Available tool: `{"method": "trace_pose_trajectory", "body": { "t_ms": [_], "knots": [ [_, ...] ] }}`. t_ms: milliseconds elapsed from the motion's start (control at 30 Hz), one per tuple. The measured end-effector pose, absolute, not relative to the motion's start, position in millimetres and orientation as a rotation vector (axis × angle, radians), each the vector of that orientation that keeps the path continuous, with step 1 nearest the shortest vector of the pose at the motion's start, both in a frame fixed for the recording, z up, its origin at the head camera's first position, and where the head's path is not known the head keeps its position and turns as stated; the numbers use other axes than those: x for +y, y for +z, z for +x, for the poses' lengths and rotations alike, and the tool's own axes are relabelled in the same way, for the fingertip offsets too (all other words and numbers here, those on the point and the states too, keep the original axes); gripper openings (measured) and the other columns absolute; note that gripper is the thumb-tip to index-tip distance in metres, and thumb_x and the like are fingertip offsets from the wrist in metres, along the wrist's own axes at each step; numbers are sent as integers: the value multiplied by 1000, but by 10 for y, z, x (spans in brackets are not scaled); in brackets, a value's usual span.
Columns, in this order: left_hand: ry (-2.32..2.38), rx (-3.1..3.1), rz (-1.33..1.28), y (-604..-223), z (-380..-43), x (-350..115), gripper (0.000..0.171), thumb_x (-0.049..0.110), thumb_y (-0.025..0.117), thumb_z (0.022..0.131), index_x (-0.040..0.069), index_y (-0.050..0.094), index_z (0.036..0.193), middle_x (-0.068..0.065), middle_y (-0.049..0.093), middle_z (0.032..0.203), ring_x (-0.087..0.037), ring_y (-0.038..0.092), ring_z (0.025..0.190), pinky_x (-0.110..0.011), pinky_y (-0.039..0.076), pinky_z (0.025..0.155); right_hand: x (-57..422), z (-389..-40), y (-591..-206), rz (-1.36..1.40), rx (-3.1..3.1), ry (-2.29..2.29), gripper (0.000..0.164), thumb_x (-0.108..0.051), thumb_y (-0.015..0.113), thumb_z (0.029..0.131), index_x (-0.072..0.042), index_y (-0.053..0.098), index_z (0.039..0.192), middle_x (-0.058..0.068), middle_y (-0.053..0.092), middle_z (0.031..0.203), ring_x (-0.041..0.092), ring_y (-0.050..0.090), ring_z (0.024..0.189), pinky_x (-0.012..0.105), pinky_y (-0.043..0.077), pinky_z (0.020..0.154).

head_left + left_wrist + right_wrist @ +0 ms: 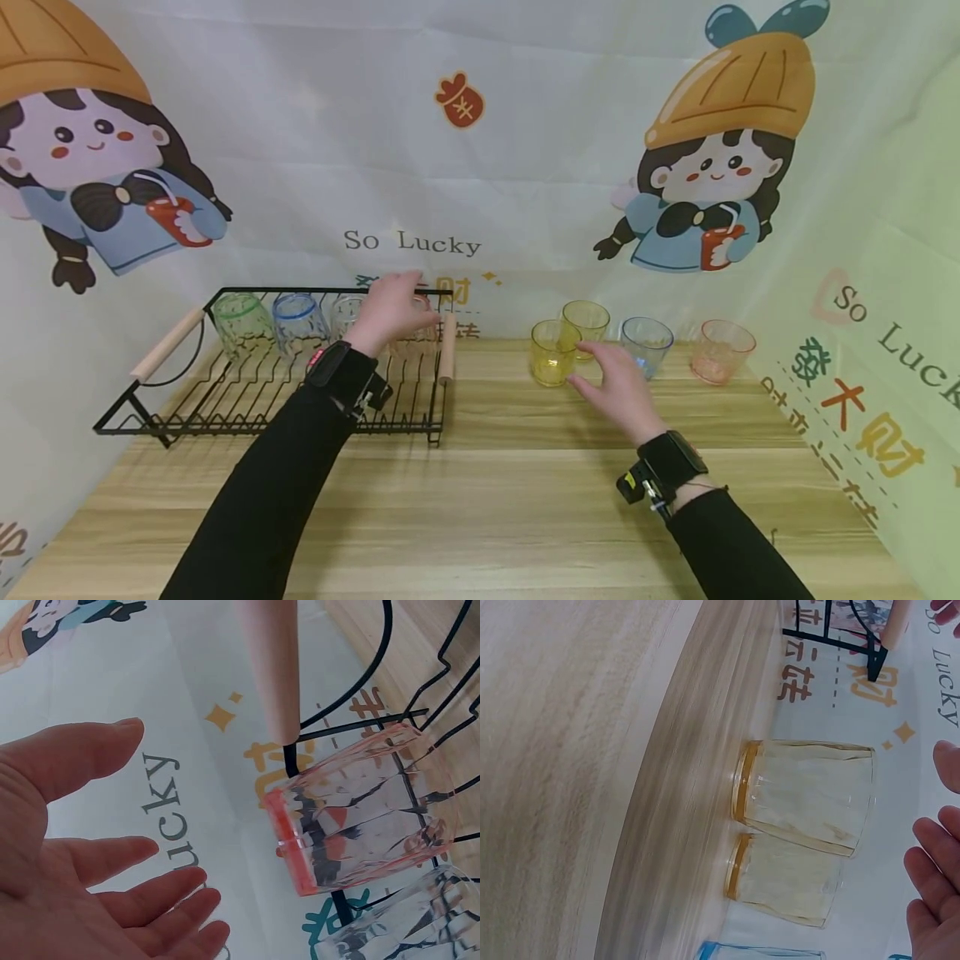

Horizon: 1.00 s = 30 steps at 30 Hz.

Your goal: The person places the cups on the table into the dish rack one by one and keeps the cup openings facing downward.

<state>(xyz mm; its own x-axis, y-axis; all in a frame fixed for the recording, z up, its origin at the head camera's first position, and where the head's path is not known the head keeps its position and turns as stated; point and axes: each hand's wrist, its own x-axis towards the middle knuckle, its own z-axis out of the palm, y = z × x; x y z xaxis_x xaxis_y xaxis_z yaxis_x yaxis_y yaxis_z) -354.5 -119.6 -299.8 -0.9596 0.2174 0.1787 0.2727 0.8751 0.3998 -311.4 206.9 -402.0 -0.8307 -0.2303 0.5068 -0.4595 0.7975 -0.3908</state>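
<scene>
My left hand (pixel 393 312) hovers over the right end of a black wire rack (pixel 270 431), thumb and fingers spread and holding nothing. Below it, a pink-tinted glass (pixel 360 810) stands upside down in the rack, apart from the fingers in the left wrist view. Beside that glass is a clear one (pixel 409 915). On the table my right hand (pixel 618 387) reaches toward the front yellow glass (pixel 551 358), thumb and fingers parted near its right side. In the right wrist view a gap shows between these fingers and the glass. A second yellow glass (pixel 588 325) stands close behind.
Green (pixel 242 321) and blue (pixel 296 317) glasses also sit inverted in the rack, which has wooden handles (pixel 447 348). Right of the yellow pair stand a blue glass (pixel 647 342) and a pink glass (pixel 722 354). A printed cloth (pixel 525 183) hangs behind the wooden table (pixel 517 500).
</scene>
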Motion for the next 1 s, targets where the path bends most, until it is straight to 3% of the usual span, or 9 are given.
{"method": "trace_pose_trajectory", "body": {
  "t_ms": [833, 1000],
  "knots": [
    [-835, -2841, -551, -2966, -3166, -1233, 76, 33, 64, 89, 4, 25, 149, -20, 31, 150, -35, 28, 139, -46, 24, 117, 1976, -3245, -3958, 523, -2600, 583, 53, -24, 72, 83, -3, 54, 128, 18, 59, 126, 34, 50, 120, 48, 40, 105],
    [-812, -2823, -561, -2999, -3106, -1224, 77, 34, 65, 89, 5, 26, 148, -20, 35, 148, -35, 35, 135, -45, 29, 114, 1945, -3268, -3961, 557, -2578, 563, 52, -23, 73, 82, -1, 55, 126, 18, 60, 124, 35, 50, 119, 48, 38, 106]
  ]
}}
